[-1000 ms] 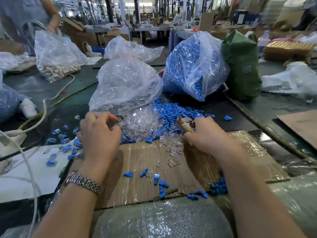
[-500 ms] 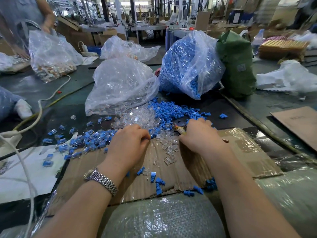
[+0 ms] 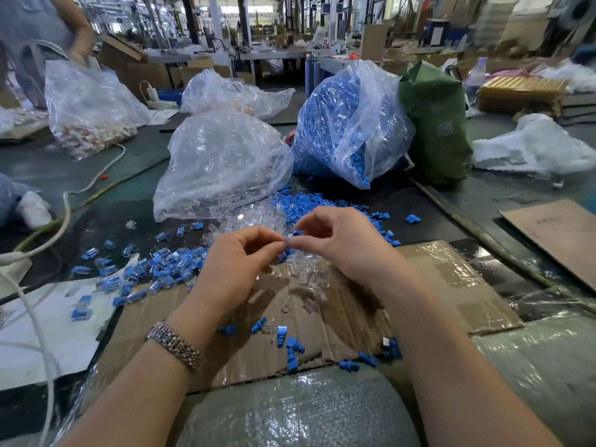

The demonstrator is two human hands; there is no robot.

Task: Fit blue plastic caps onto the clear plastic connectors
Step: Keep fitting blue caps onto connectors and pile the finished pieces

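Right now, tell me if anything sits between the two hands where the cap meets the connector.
Nothing visible does. The left hand and right hand meet fingertip to fingertip over the cardboard, pinching a small piece between them; it is too small to identify.

Loose caps before cap bag, connector bag left, cardboard nearest

my left hand and right hand are raised, fingertips pinched and meeting; watch on left wrist.
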